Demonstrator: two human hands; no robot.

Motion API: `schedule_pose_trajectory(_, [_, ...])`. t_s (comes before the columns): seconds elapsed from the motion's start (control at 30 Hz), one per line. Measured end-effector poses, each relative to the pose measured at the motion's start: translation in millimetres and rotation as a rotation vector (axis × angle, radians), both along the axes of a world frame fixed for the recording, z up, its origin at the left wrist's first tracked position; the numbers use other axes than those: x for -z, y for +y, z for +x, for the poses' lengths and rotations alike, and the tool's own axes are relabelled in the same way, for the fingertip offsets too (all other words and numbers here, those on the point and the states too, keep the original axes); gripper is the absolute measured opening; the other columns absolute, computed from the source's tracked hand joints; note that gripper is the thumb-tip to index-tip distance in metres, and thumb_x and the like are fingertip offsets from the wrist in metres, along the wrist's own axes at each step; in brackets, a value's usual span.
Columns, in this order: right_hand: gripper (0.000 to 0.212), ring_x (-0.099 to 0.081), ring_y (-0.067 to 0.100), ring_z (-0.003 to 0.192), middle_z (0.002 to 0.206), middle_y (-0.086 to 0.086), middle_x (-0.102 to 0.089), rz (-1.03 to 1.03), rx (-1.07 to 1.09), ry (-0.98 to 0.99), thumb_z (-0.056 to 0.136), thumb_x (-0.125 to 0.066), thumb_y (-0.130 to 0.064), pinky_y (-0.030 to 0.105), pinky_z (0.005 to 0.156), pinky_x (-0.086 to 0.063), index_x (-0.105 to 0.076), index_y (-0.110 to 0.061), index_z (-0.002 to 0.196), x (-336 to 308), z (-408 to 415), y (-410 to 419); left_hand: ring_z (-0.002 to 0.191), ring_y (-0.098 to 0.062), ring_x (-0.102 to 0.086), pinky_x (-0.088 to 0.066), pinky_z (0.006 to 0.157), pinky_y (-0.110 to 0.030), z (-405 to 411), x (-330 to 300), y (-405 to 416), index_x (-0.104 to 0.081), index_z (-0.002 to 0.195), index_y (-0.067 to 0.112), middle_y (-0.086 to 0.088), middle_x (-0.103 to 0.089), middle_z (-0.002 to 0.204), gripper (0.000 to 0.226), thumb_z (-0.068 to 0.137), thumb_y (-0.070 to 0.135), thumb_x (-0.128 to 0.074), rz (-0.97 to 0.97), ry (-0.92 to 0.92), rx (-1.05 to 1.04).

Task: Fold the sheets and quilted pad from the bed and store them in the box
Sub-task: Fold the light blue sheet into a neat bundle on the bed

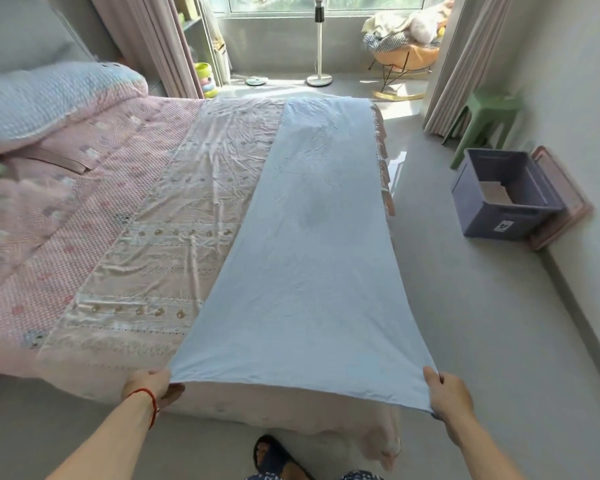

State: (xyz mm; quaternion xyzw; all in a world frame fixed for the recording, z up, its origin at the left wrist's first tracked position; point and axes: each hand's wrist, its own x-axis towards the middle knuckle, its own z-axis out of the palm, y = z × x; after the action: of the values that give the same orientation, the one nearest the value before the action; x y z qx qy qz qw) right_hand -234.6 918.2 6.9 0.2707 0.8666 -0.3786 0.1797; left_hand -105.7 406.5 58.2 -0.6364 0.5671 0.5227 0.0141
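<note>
Between our two hands, the blue sheet (309, 258) is stretching away along the right side of the bed (222, 407), folded into a long strip and lying on the pale quilted pad (174, 237). We are holding its near edge, pulled taut and lifted slightly off the foot of the bed.

Step in hand, as we judge it: we are folding the first sheet, and it is narrowed lengthwise but not yet shortened. The pad is not folded, and the box (506, 195), standing open on the floor well to the right of our right hand, is not holding any bedding that we can see.

Next move, as we judge it: we are needing to carry the near edge forward to the far edge, keeping both corners level so that the strip halves squarely.

Fingers: our left hand (151, 384) is gripping the left near corner, fingers curled around the cloth. Our right hand (445, 393) is pinching the right near corner, thumb on top and the cloth passing beneath the palm; the fingers underneath are hidden.
</note>
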Motion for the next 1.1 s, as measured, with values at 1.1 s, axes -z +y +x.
schedule_pose_trajectory(1.1, [0.046, -0.073, 0.033, 0.078, 0.099, 0.022, -0.075, -0.706, 0.472, -0.213, 0.087, -0.029, 0.011, 0.032, 0.056, -0.062, -0.07, 0.01, 0.108, -46.0, -110.8, -27.7, 0.083, -0.043, -0.074, -0.064, 0.065, -0.034, -119.9, -13.1, -96.2, -0.064, 0.102, -0.019, -0.038, -0.07, 0.096, 0.03, 0.09, -0.013, -0.037, 0.368, 0.262, 0.329])
